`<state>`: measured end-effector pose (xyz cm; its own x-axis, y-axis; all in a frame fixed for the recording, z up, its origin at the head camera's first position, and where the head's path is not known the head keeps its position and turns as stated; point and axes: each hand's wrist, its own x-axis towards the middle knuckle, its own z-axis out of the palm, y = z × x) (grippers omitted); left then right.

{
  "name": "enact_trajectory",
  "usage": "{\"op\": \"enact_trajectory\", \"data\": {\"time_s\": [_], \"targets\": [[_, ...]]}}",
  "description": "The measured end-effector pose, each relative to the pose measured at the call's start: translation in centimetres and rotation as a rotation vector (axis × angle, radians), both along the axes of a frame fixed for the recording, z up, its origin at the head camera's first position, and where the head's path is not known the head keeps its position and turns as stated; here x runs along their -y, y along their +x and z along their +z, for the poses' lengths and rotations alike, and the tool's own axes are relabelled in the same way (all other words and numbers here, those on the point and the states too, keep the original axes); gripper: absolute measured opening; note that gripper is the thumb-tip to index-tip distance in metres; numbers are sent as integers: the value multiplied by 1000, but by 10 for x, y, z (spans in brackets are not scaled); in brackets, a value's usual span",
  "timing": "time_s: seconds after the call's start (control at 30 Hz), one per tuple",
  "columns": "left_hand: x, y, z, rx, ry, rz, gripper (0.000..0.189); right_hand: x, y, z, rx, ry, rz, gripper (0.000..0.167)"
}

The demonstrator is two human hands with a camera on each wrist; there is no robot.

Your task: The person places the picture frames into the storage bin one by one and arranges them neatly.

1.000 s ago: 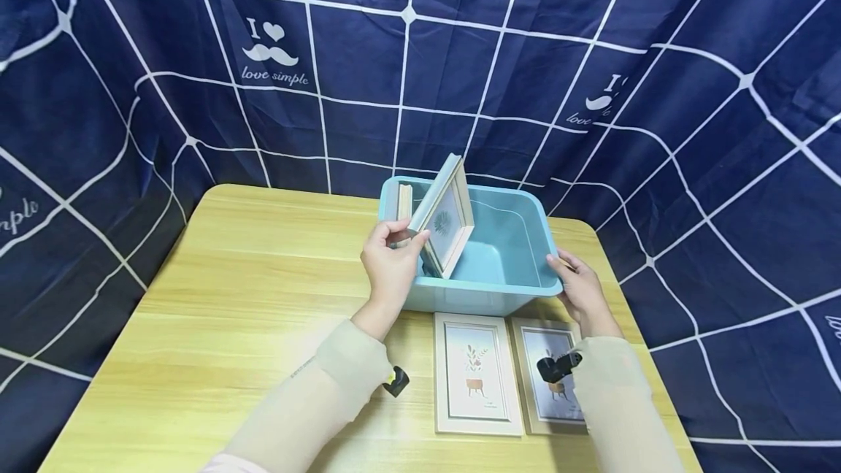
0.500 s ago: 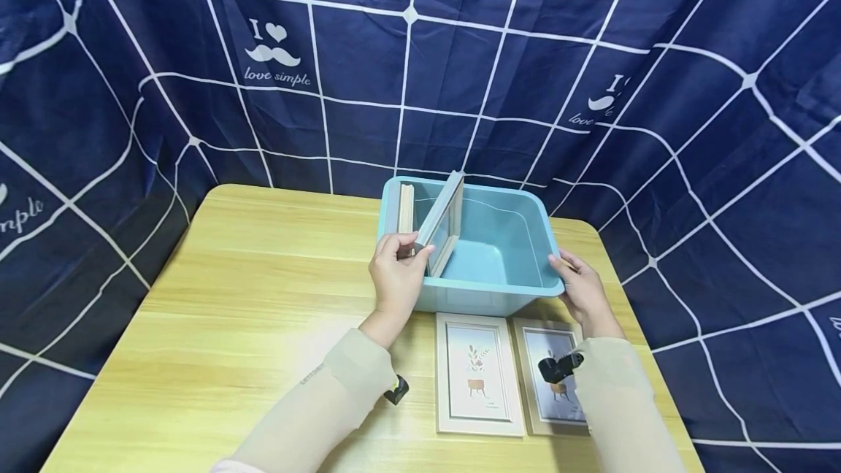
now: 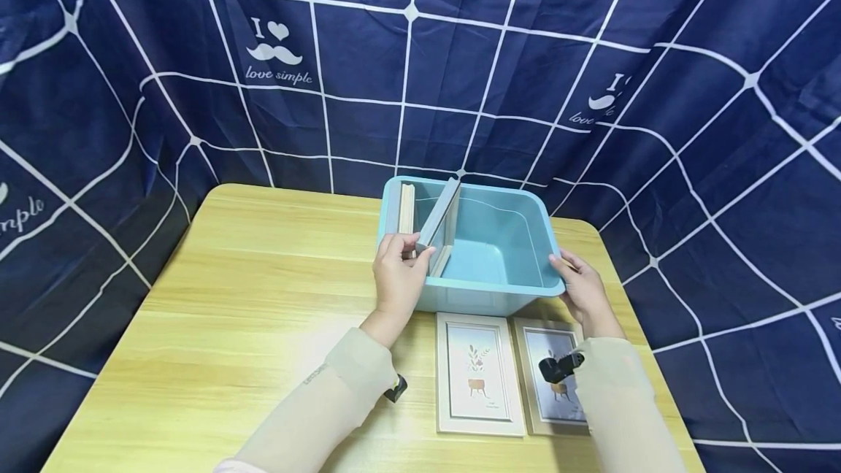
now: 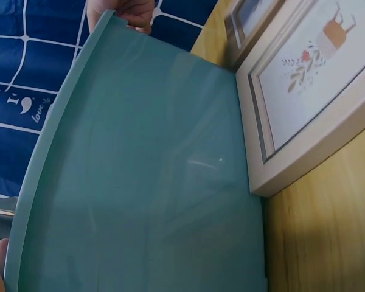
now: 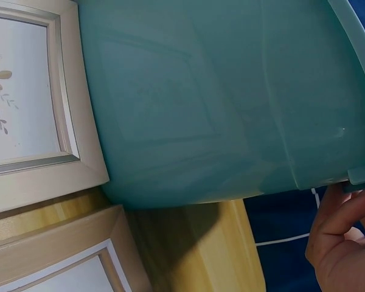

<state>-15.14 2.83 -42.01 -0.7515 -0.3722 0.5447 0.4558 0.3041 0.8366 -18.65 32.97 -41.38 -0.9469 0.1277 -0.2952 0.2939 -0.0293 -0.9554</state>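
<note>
A picture frame [image 3: 439, 216] leans edge-up inside the light blue plastic bin [image 3: 473, 303], its far end just above the back rim. My left hand [image 3: 398, 282] pinches the frame's near corner between thumb and fingers, over the bin's front left side. Against the left wall inside the bin stands another frame [image 3: 406, 209] on edge. My right hand [image 3: 583, 290] grips the bin's front right corner; the right wrist view shows those fingers [image 5: 340, 222] curled at the rim. The bin's front wall mostly fills the left wrist view, hiding the held frame's lower part.
Two picture frames lie face up before the bin: a cream one [image 3: 479, 422] and a tan one [image 3: 535, 414] to its right, partly under my right forearm. The wooden table [image 3: 263, 268] extends leftward. A dark blue gridded curtain [image 3: 361, 57] surrounds the table.
The held frame has come down into the bin and turned, so its picture side faces away more. My left hand has shifted slightly right and down; my right hand stays on the rim.
</note>
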Motion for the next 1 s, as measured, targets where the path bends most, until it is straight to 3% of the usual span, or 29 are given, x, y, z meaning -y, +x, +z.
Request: {"op": "enact_trajectory", "data": {"time_s": [0.17, 0.5, 0.73, 1.0], "targets": [[0, -1, -1, -32, -69, 12, 24, 0, 0, -1, 5, 10, 2, 71], [3, -3, -4, -78, -244, 123, 26, 2, -1, 0, 11, 5, -3, 70], [5, -4, -9, -124, -350, 161, 26, 2, -1, 1, 18, -6, 0, 70], [9, -7, -3, -214, -413, 196, 15, 0, -1, 0, 1, -13, 4, 68]]}}
